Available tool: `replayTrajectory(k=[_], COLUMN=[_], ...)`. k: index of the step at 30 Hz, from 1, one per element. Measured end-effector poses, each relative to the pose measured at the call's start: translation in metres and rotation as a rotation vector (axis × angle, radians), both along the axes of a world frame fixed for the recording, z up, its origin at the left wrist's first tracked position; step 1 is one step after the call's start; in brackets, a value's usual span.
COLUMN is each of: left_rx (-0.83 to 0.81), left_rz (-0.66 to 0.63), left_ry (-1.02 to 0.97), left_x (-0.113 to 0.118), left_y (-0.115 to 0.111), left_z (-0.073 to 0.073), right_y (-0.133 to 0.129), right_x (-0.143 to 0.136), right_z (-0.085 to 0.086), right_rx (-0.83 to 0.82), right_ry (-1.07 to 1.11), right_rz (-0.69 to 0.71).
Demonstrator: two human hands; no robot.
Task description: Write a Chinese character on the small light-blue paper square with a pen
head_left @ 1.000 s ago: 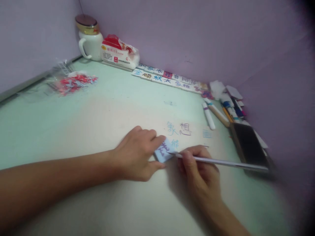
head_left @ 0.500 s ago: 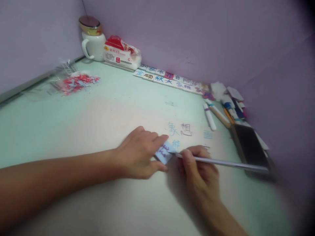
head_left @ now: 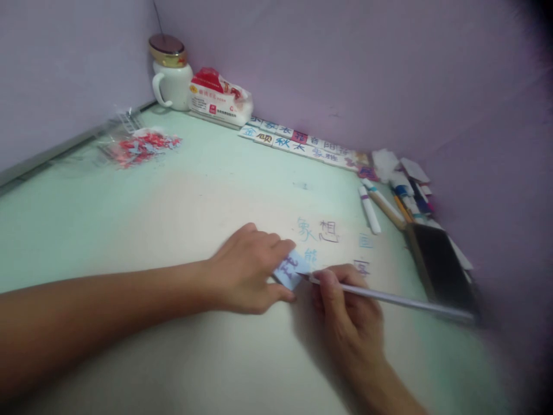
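A small light-blue block [head_left: 289,279] with a purple character drawn on it lies on the pale sheet. My left hand [head_left: 244,271] pins it, thumb and forefinger at its near and far sides, hiding its left part. My right hand [head_left: 349,305] is closed round a slim silver craft knife [head_left: 401,297], gripped like a pencil. Its dark pointed tip rests at the block's right part; whether it cuts in is too blurred to tell. Beyond my hands, handwritten characters [head_left: 328,230] in blue and purple show on the sheet.
A bag with red and pale-blue scraps [head_left: 144,147] lies at left. Against the wall stand a lidded white mug [head_left: 177,86], a tissue pack [head_left: 220,101] and rows of lettered tiles [head_left: 283,142]. To the right are markers [head_left: 369,210] and a dark phone-like slab [head_left: 440,259].
The view has shifted slightly, so the background sits a little lower and further right. The knife has tilted slightly, its rear end lower. Both hands keep their hold.
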State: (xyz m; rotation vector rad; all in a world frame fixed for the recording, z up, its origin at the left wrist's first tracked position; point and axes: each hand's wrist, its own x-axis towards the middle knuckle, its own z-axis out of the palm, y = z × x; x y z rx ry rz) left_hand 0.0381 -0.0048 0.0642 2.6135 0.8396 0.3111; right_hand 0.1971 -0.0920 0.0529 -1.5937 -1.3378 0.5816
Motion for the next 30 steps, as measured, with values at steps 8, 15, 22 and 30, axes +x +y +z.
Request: replayTrajectory(k=[8,15,22,30], left_rx=[-0.004,-0.001,-0.002,0.025], left_rz=[0.003,0.006,0.005,0.045], left_ry=[-0.004,0.001,0.004,-0.022], left_x=[-0.0007,0.0002,-0.0007,0.0006], left_y=[0.0,-0.0005,-0.001,-0.0025], left_z=[0.001,0.0009,0.0022,-0.0007], right_y=[0.0008,0.002,0.0021,0.003], right_x=[-0.0011,-0.0033,-0.004,-0.0058], right_z=[0.0001,0.0021,0.0024,0.0024], right_rx=[0.022,0.023,0.025,0.084], right_ry=[-0.037,-0.079,-0.115,-0.2], right_rz=[0.033,0.034,0.028,0.059])
